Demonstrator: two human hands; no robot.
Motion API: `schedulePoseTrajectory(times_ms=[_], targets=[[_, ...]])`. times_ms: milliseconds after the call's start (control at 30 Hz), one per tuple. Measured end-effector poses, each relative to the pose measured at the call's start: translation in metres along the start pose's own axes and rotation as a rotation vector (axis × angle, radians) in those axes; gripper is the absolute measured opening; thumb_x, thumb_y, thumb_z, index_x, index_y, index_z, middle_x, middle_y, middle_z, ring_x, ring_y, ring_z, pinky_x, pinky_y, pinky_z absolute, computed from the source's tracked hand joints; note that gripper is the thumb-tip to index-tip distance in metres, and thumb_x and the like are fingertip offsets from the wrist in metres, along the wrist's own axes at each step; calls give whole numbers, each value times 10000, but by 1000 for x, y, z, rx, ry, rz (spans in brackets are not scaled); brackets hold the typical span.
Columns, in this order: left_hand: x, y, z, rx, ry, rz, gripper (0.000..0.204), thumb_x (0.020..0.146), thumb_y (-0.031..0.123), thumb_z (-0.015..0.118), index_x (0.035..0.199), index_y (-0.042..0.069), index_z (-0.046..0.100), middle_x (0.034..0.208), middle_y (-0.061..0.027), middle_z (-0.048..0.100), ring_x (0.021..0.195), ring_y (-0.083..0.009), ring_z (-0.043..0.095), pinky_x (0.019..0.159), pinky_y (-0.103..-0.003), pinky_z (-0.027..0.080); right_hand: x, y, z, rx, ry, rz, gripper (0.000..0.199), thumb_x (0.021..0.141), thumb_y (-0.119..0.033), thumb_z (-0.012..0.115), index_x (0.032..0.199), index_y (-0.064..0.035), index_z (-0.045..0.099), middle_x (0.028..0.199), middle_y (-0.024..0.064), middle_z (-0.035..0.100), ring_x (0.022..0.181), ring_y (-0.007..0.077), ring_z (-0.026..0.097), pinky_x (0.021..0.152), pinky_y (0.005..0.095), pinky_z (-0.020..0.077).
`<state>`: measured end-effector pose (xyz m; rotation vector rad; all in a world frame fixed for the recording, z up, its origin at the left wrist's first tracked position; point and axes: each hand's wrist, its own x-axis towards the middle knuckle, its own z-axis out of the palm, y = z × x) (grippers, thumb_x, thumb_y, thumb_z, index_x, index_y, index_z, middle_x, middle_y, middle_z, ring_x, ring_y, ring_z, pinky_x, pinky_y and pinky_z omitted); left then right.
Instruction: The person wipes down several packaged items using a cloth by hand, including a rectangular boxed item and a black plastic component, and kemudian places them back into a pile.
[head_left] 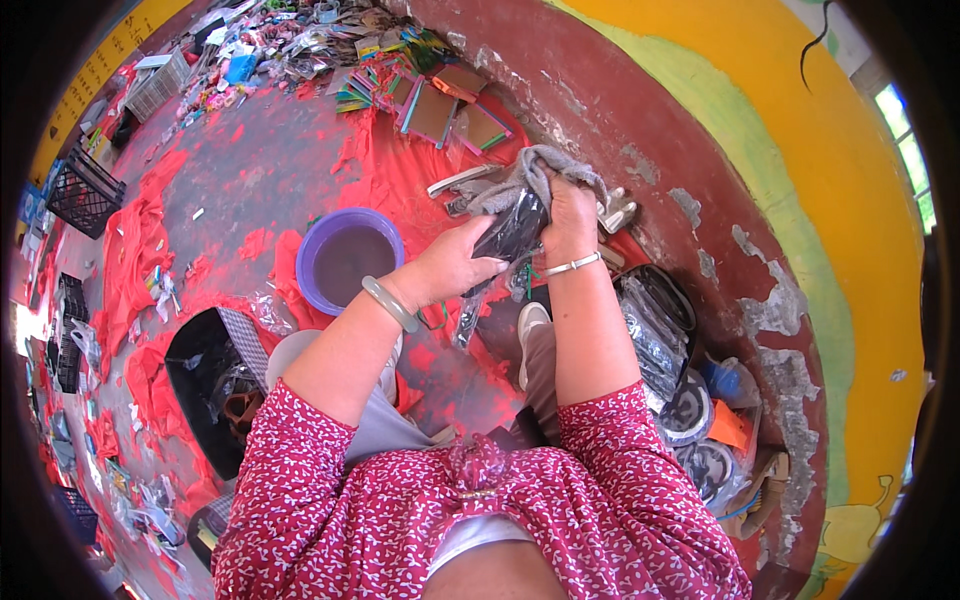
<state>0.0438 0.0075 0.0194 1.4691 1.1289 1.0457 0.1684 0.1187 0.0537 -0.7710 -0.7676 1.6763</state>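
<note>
Between my two hands is a dark object in clear plastic wrap, its kind hard to make out. My left hand grips its near left side, thumb along the wrap. A loose tail of clear plastic hangs below it. My right hand is closed on a grey cloth that drapes over the far end of the wrapped object. The fingers of my right hand are partly hidden by the cloth. To the left of my hands stands a purple basin holding murky water.
At my left sits a black bin with plastic inside. Several plastic-wrapped items crowd along the wall at my right. Boards and notebooks lie piled at the far wall. Red sheeting covers parts of the floor; black crates stand far left.
</note>
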Motion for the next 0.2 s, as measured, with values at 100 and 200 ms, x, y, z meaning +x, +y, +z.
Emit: schedulePoseTrajectory(times_ms=[100,200], targets=[[-1,4,-3,-3,-32,-12,455,808,65,578,1227,-7,414,1050,-16,524,937,-71,468,855,-252,405,6,0,-5,30,108,9,81,824,-42,580,886,-4,615,819,68,627,709,181,604,633,307,500],[-1,11,-4,-62,-72,-55,477,808,72,579,1246,-10,405,1073,-23,524,959,-75,463,872,-253,398,25,10,-26,186,67,162,159,850,-124,576,962,-12,590,862,85,629,720,195,606,631,340,506]])
